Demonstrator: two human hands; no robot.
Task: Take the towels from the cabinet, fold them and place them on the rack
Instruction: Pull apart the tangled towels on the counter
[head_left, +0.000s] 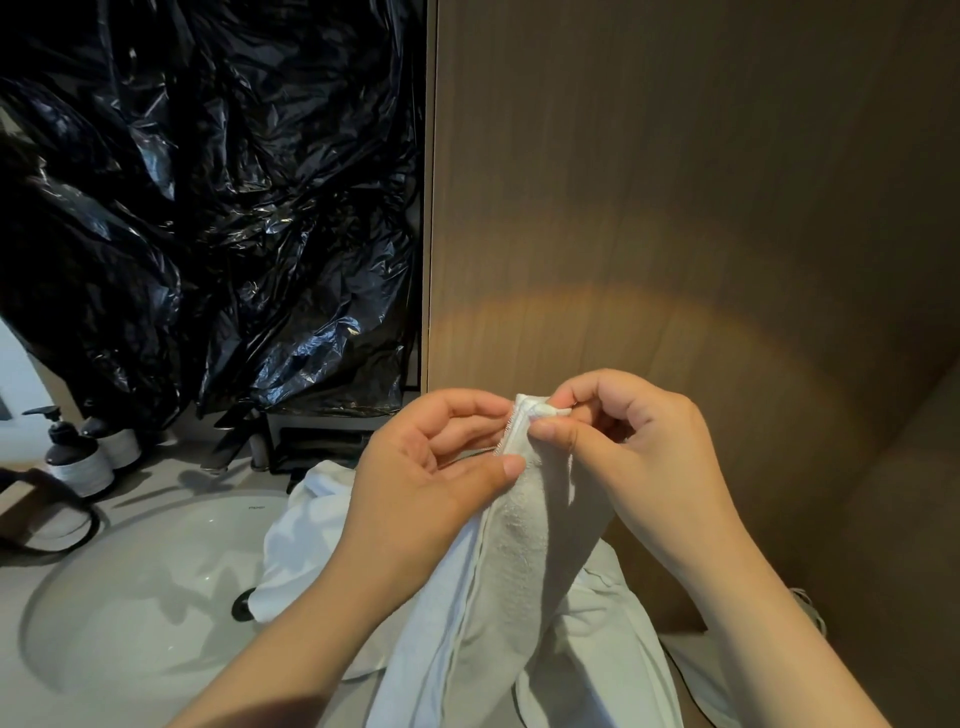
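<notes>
A white towel (519, 561) hangs from both my hands in front of a brown wooden wall. My left hand (426, 467) pinches the towel's edge between thumb and fingers just below its top corner. My right hand (623, 441) pinches the top corner itself, fingers curled over it. The two hands are close together, almost touching. The rest of the towel drapes down onto the counter and partly over the sink's rim. No rack or cabinet shelf is in view.
A white round sink (130, 587) lies at the lower left, with a dark drain. Two pump bottles (78, 457) stand at the far left. Black plastic sheeting (208, 208) covers the area above the counter. The wooden panel (675, 208) fills the right.
</notes>
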